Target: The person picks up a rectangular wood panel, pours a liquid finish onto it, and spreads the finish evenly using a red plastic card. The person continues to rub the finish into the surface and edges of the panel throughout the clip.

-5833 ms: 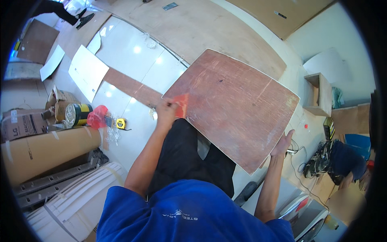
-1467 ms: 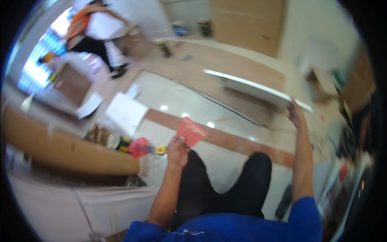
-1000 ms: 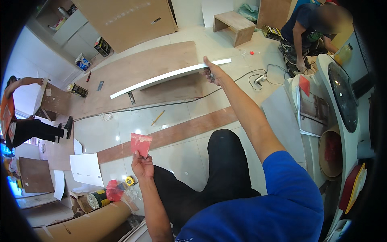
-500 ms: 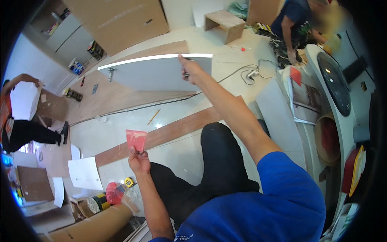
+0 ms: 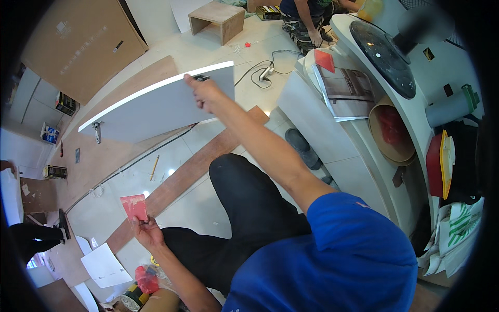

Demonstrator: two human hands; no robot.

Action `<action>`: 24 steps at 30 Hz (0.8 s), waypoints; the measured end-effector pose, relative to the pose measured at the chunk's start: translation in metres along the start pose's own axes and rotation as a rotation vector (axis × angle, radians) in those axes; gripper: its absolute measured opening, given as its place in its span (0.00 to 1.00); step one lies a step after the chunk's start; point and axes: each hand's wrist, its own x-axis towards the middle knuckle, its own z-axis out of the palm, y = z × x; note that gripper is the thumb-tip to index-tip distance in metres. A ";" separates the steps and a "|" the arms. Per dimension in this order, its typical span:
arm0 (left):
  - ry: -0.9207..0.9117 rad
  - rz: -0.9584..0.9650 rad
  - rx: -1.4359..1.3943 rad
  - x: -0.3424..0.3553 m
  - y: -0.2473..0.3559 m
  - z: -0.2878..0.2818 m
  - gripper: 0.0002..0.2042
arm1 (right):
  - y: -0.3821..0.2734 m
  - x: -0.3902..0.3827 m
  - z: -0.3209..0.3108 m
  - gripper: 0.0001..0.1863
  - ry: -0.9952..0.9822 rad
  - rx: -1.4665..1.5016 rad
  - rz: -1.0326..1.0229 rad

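My left hand (image 5: 149,235) pinches a red plastic putty scraper (image 5: 134,207) by its lower end, with the wide blade upward. My right hand (image 5: 207,95), arm stretched forward, is closed on the upper part of a white cabinet door (image 5: 156,109), near its right end. The door stands on its long edge, tilted. A metal hinge (image 5: 97,133) is fixed near its left end; another dark metal fitting (image 5: 201,78) shows beside my right hand, partly covered by it.
A brown board strip (image 5: 179,177) and a pencil (image 5: 154,168) lie on the tiled floor. A black cable (image 5: 130,165) runs behind them. At right stands a curved white counter (image 5: 358,138) bearing a brochure (image 5: 345,93). One person (image 5: 306,31) crouches beyond; another's legs (image 5: 39,234) show at left.
My view has swung to the right, so the surroundings sit further left and more of the counter shows. Both hands keep their hold on the scraper and the door.
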 end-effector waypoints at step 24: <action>0.187 -0.004 -0.094 -0.003 -0.037 0.035 0.05 | -0.010 -0.006 -0.108 0.36 -0.080 -0.153 0.046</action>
